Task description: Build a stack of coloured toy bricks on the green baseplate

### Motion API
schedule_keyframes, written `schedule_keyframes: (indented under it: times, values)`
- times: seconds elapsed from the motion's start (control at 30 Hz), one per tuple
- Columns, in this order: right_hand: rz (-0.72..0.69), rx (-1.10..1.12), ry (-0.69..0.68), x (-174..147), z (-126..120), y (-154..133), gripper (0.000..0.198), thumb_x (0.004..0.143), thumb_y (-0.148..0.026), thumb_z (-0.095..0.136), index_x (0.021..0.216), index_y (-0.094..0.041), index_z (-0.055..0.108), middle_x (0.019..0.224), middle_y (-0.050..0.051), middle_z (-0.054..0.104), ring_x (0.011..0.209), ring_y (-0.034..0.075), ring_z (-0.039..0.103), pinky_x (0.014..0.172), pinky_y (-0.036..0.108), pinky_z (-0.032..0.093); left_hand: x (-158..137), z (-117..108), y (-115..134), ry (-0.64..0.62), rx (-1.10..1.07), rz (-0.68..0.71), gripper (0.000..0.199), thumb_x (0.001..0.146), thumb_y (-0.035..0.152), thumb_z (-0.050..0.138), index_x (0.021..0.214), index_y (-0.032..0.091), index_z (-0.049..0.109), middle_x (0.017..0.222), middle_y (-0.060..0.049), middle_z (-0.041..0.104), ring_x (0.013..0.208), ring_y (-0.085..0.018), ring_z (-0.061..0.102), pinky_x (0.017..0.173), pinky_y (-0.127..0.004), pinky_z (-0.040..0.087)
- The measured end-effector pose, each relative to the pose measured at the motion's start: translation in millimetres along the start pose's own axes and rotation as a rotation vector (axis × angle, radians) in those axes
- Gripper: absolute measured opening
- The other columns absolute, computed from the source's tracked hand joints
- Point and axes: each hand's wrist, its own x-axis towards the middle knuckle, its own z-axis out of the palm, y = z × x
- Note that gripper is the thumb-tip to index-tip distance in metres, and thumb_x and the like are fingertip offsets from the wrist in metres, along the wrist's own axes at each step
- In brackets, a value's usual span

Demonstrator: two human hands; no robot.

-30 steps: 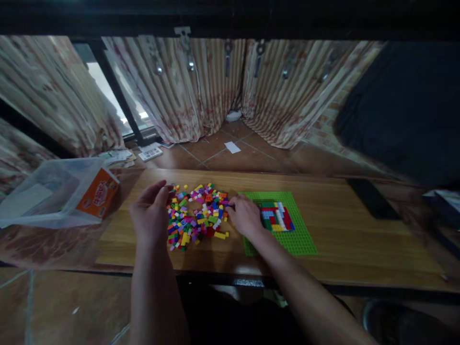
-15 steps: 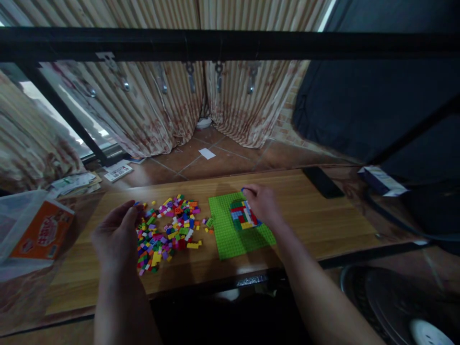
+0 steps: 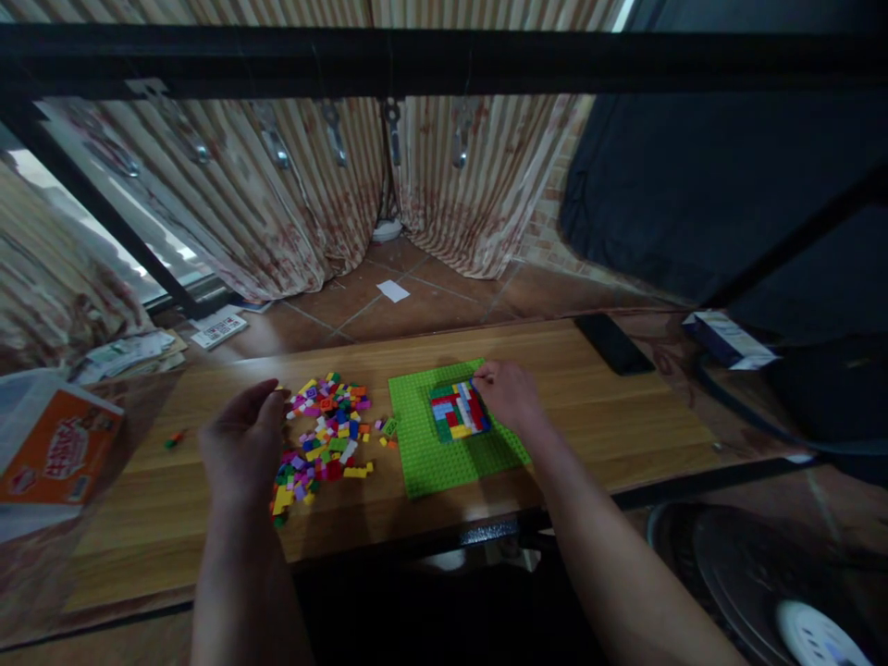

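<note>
A patchwork of toy bricks in red, white, blue, yellow and green sits on a light green baseplate. At the far right corner of this patchwork, my right hand is closed in a pinch, a small blue brick showing faintly at its fingertips. My left hand hovers at the left side of a loose pile of coloured bricks, thumb and fingers pressed together. Whatever the left fingers hold, if anything, is too small to make out. The left hand hides part of the pile.
All this lies on a wooden table. A black phone rests on its right part, and a few stray bricks lie left. Beyond the left end stands a clear plastic box with an orange label. A dark bar crosses above.
My right hand has lowered its fingertips from above the patchwork to its far right corner. My left hand stays pinched by the pile. The whole view has shifted slightly.
</note>
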Motion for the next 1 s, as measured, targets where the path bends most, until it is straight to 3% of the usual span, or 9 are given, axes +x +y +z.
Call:
schedule_keyframes:
  times: [0.53, 0.77, 1.0]
  values:
    - [-0.009, 0.072, 0.048, 6, 7, 8, 0.015, 0.079, -0.023, 0.061, 0.08, -0.018, 0.075, 0.084, 0.007, 0.074, 0.081, 0.021, 0.068, 0.076, 0.031, 0.048, 1, -5, -2, 0.0, 0.017, -0.009, 0.032, 0.072, 0.022, 0.067, 0.102, 0.013, 0.072, 0.088, -0.01, 0.074, 0.08, -0.019, 0.071, 0.074, -0.03, 0.056]
    - [0.005, 0.288, -0.003, 13, 12, 14, 0.013, 0.076, -0.023, 0.062, 0.073, -0.017, 0.074, 0.073, 0.005, 0.072, 0.077, 0.02, 0.067, 0.077, 0.031, 0.048, 3, -7, -3, -0.011, 0.033, 0.005, 0.033, 0.072, 0.024, 0.067, 0.102, 0.012, 0.072, 0.086, -0.01, 0.074, 0.079, -0.019, 0.071, 0.075, -0.031, 0.056]
    - [0.093, 0.529, -0.114, 20, 22, 26, 0.011, 0.076, -0.019, 0.062, 0.076, -0.015, 0.072, 0.058, 0.001, 0.064, 0.057, 0.014, 0.061, 0.056, 0.024, 0.05, 3, -6, -6, -0.013, -0.011, 0.002, 0.033, 0.072, 0.023, 0.066, 0.103, 0.012, 0.072, 0.089, -0.012, 0.074, 0.079, -0.018, 0.071, 0.074, -0.028, 0.056]
